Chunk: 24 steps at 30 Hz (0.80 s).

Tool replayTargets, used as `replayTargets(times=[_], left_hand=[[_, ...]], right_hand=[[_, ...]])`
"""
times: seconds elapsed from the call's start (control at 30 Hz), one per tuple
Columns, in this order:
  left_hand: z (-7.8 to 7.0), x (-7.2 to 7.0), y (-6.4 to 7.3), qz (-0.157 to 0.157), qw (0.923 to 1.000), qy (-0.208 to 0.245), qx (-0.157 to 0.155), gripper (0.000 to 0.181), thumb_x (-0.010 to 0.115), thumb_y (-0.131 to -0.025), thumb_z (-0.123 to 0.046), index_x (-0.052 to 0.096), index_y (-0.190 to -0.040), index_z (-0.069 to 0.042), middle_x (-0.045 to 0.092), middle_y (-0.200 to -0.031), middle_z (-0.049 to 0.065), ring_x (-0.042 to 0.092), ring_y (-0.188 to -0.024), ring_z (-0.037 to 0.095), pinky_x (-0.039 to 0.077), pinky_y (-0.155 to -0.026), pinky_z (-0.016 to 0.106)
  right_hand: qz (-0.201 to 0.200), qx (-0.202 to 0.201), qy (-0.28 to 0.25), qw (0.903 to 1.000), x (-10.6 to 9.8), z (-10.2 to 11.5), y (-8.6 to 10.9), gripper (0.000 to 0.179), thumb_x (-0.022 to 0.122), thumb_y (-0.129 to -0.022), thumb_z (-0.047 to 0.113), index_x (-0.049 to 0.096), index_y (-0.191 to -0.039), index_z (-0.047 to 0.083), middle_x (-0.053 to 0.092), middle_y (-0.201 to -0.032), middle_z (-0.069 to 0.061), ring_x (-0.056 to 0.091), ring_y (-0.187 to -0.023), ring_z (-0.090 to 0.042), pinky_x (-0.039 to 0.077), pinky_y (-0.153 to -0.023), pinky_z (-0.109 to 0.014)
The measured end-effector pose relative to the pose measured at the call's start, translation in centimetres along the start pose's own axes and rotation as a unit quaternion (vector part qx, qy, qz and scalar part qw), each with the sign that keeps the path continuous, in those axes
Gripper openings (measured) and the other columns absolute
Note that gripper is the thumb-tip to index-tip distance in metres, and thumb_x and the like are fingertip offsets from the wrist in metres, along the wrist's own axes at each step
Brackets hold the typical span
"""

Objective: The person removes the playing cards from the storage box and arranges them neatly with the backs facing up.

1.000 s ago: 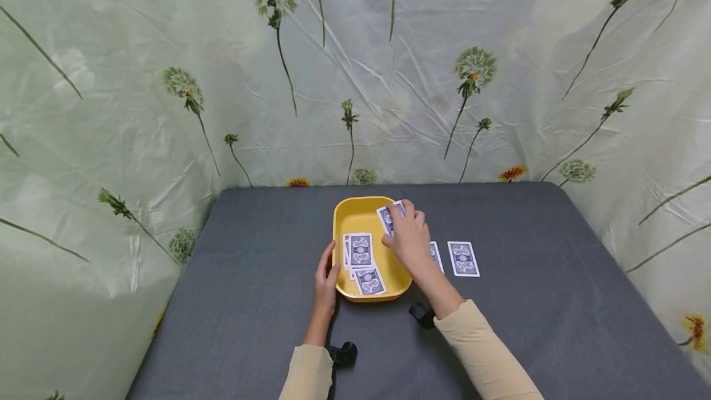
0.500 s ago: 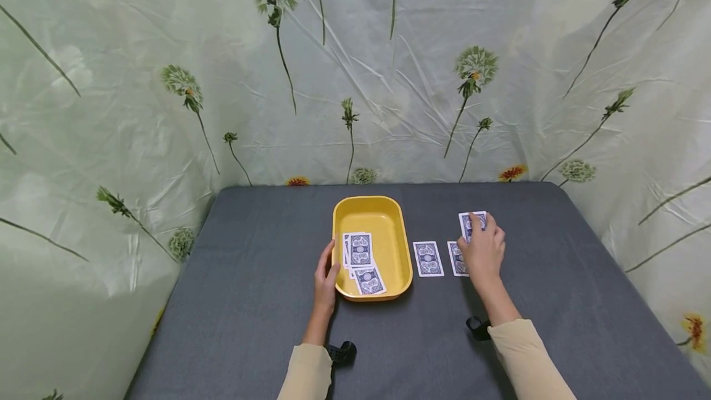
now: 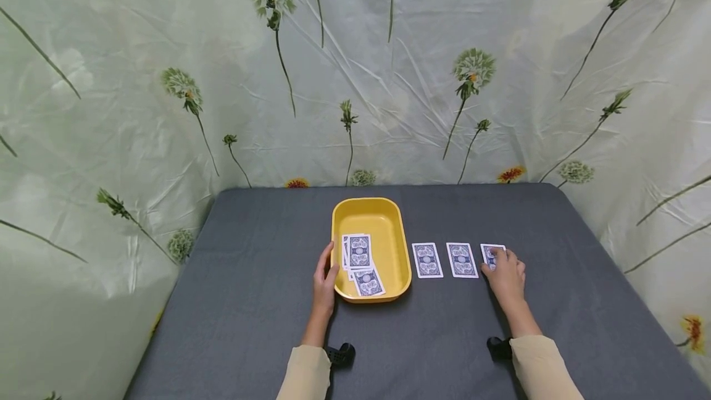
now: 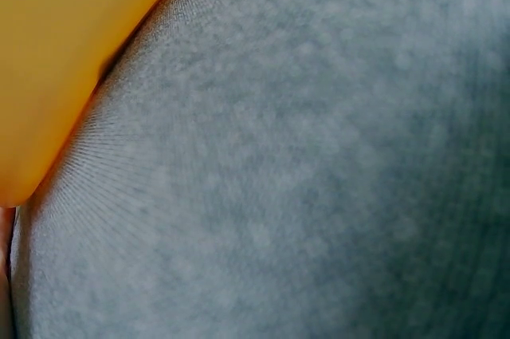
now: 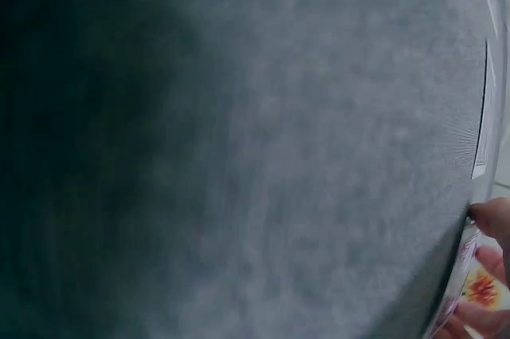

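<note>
In the head view, a yellow tray [image 3: 392, 227] stands at the table's middle with several face-down playing cards [image 3: 359, 252] in its left part. My left hand [image 3: 323, 283] holds the tray's left side, the thumb at the rim and the fingers along the outer wall. To the tray's right, two blue-backed cards lie in a row: a near one [image 3: 428, 260] and a second one [image 3: 462, 260]. My right hand [image 3: 507, 276] grips a third playing card [image 3: 491, 254] at the row's right end, covering its lower right part. The right wrist view shows the thumb and fingertips along this card's edge [image 5: 460, 267].
A grey cloth [image 3: 250, 301] covers the table. Behind and beside it hangs a pale curtain [image 3: 389, 110] with a dandelion print. Black straps with cameras sit on my left wrist [image 3: 341, 355] and right wrist [image 3: 498, 349].
My right hand has carried a playing card from over the tray to the right, past the two cards, and down to the row's right end. The left hand stays at the tray.
</note>
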<state>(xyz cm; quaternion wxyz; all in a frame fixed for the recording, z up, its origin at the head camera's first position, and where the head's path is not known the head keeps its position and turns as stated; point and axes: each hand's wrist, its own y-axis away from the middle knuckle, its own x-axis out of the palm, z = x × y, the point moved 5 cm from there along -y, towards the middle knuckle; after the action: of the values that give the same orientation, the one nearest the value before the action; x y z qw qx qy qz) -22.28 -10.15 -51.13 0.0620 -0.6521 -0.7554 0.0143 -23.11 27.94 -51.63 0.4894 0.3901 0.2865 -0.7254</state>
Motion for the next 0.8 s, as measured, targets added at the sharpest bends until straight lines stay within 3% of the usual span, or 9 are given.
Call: replayTargets(times=[0.33,0.53,0.67,0.8], left_hand=[[0.2,-0.1,0.1,-0.007,1.0,-0.002,0.001,0.049,0.042,-0.087,0.002,0.04,-0.135,-0.004,0.038,-0.143,0.014,0.035,-0.128,0.019,0.027,-0.095,0.007],[0.3,-0.1,0.1,-0.007,0.9999,0.003,0.006,0.049,0.042,-0.087,0.002,0.04,-0.135,-0.003,0.038,-0.142,0.015,0.032,-0.131,0.025,0.026,-0.095,0.006],[0.3,-0.2,0.1,-0.009,0.9999,0.003,0.006,0.049,0.043,-0.087,0.002,0.04,-0.135,-0.002,0.038,-0.142,0.016,0.033,-0.129,0.025,0.027,-0.094,0.007],[0.2,-0.1,0.1,-0.011,0.9999,0.0,0.009,0.048,0.043,-0.087,0.003,0.04,-0.135,-0.002,0.038,-0.142,0.017,0.033,-0.129,0.025,0.027,-0.094,0.007]], right_hand=[[0.019,-0.029,0.015,0.9993,0.5,-0.8,-0.8,0.038,0.049,-0.089,0.012,0.045,-0.12,-0.009,0.035,-0.13,-0.033,0.03,-0.119,-0.05,0.027,-0.098,-0.056],[0.054,-0.039,0.05,0.9965,0.3,-0.3,-0.7,0.041,0.042,-0.091,0.014,0.04,-0.126,-0.008,0.03,-0.135,-0.034,0.029,-0.123,-0.05,0.027,-0.097,-0.06],[0.053,-0.028,0.056,0.9966,-0.3,1.8,-0.3,0.043,0.038,-0.092,0.016,0.039,-0.128,-0.006,0.031,-0.135,-0.032,0.03,-0.123,-0.049,0.027,-0.097,-0.06],[0.014,-0.067,0.036,0.997,-1.2,6.4,-0.2,0.044,0.046,-0.09,0.017,0.043,-0.128,-0.004,0.039,-0.13,-0.03,0.037,-0.119,-0.047,0.03,-0.094,-0.058]])
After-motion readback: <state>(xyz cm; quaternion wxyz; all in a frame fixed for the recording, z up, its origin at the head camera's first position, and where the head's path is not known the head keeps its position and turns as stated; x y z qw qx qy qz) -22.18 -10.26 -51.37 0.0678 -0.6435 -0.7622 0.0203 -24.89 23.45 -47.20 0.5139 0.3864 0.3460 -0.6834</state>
